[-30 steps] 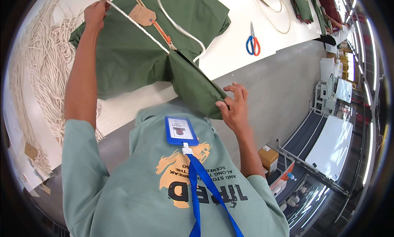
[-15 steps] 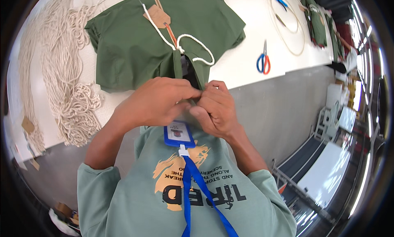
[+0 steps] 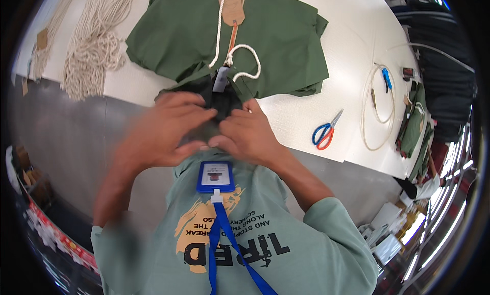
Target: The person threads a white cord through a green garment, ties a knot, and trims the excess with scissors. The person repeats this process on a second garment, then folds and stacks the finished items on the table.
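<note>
A dark green garment [image 3: 278, 45] lies on the table, its cord-threaded opening pulled toward me and spread wide. Inside the opening a grey label [image 3: 221, 79] shows against black lining. White cord [image 3: 259, 65] comes out in a loop above it. My left hand [image 3: 161, 131], smeared by motion, has fingers and thumb around the near left edge of the fabric. On the right side of the opening, my right hand [image 3: 250, 134] is closed on the edge, fingers bent and thumb pointing left. Both fingertips' grip is partly hidden by cloth. A brown tag [image 3: 233, 10] rests on the garment.
Bundles of cream cord [image 3: 94, 50] lie on the left of the white table [image 3: 352, 55]. Scissors [image 3: 324, 134] with blue and orange handles lie at the right, beside a coiled pale tube [image 3: 365, 106]. More green garments [image 3: 412, 119] sit at the far right. An ID badge [image 3: 215, 176] hangs at my chest.
My hands have moved apart; the left went leftward. The garment's opening is wider, and its label and lining show more. The view has shifted, with scissors and tube lower in it.
</note>
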